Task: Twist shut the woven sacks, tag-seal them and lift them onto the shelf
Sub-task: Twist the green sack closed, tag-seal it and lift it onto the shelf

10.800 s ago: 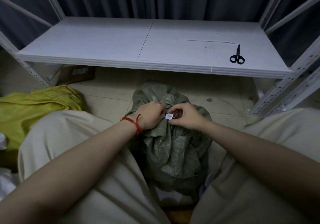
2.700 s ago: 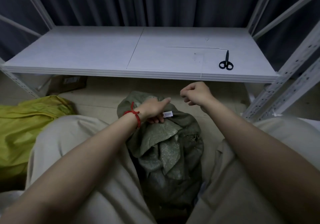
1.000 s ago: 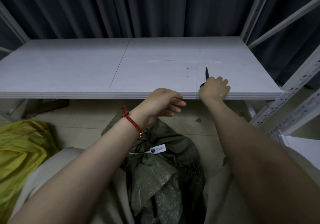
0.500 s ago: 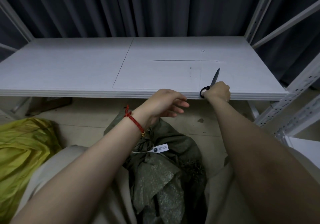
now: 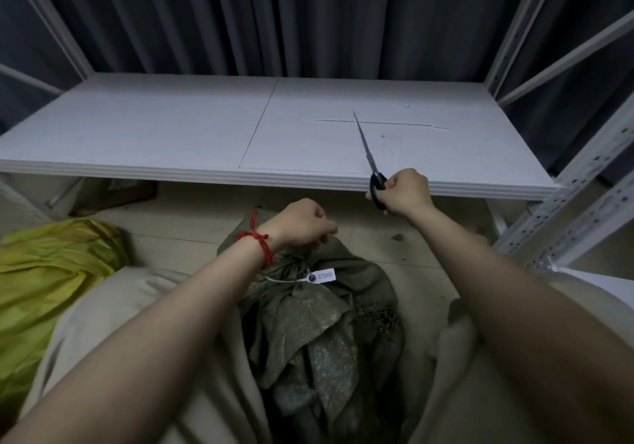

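Note:
A dull green woven sack [image 5: 319,334] stands on the floor between my knees, its neck twisted. A white numbered tag seal [image 5: 322,276] with a thin white strap hangs at the neck. My left hand [image 5: 302,225], red cord at the wrist, hovers just above the sack's neck with fingers curled and nothing visibly held. My right hand [image 5: 404,191] grips black-handled scissors [image 5: 372,164] at the front edge of the white shelf [image 5: 154,128], blades closed and pointing away over the shelf.
A yellow-green sack [image 5: 44,272] lies on the floor at the left. White perforated shelf uprights [image 5: 576,196] stand at the right. Dark curtains hang behind the shelf. A cardboard box [image 5: 113,193] sits under the shelf at the left.
My right hand lifted the scissors off the shelf and drew them toward me past the front edge. My left hand dropped lower toward the sack's neck and curled its fingers.

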